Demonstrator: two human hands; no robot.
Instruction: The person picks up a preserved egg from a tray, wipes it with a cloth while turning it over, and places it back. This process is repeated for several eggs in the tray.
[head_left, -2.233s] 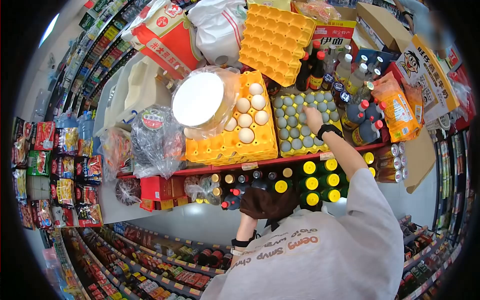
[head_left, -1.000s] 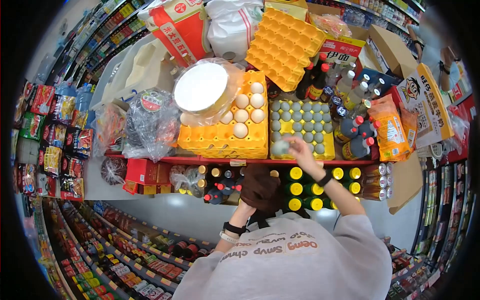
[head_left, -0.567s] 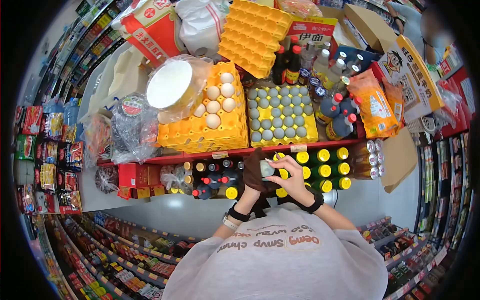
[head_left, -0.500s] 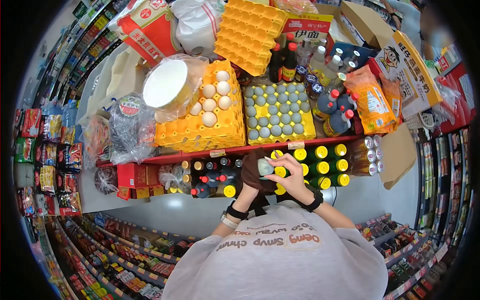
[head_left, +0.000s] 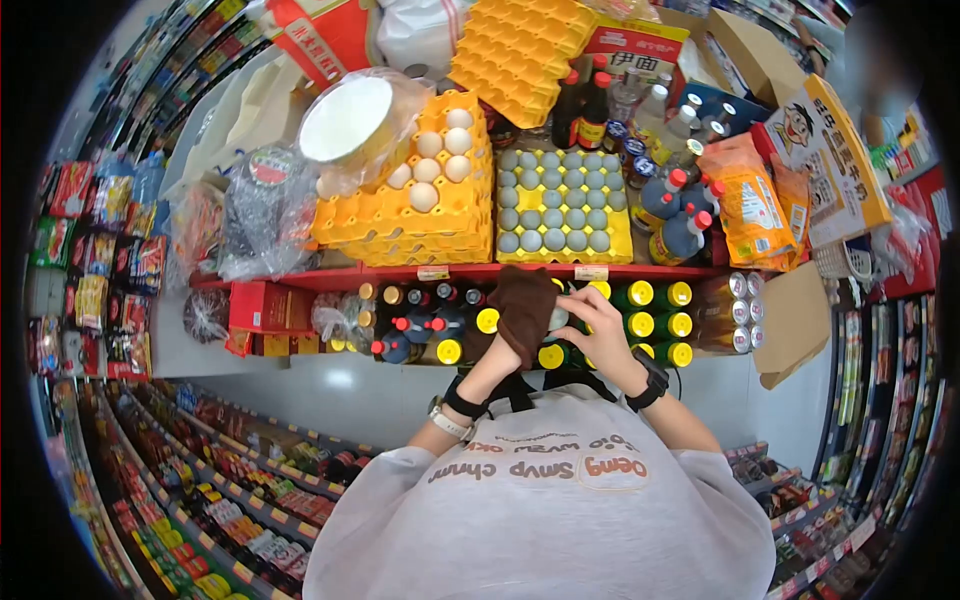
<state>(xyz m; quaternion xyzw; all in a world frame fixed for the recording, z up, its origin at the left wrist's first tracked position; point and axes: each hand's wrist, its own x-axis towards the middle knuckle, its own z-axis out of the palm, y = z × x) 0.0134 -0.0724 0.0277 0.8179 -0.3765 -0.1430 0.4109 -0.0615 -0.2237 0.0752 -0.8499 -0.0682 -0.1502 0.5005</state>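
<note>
A dark brown cloth (head_left: 528,312) covers most of my left hand (head_left: 503,362), whose fingers are hidden beneath it. My right hand (head_left: 598,332) pinches a pale grey-green egg (head_left: 558,318) close against the cloth's right side. Part of that egg is covered by my fingers. Just beyond my hands, a yellow tray (head_left: 622,240) on the red-edged display holds rows of similar grey-green eggs (head_left: 553,218). To its left, stacked orange trays (head_left: 400,235) carry several whitish eggs (head_left: 457,168).
Below the display edge stand bottles with yellow caps (head_left: 640,325) and dark bottles with red caps (head_left: 415,328). Sauce bottles (head_left: 680,238), orange packets (head_left: 742,200) and a white round lid (head_left: 347,118) crowd the display. Stocked shelves (head_left: 240,490) curve around behind me.
The brown cloth has risen and now drapes over my left hand. The egg, plainly visible before, is now partly hidden between the cloth and my right fingers. The view has shifted slightly.
</note>
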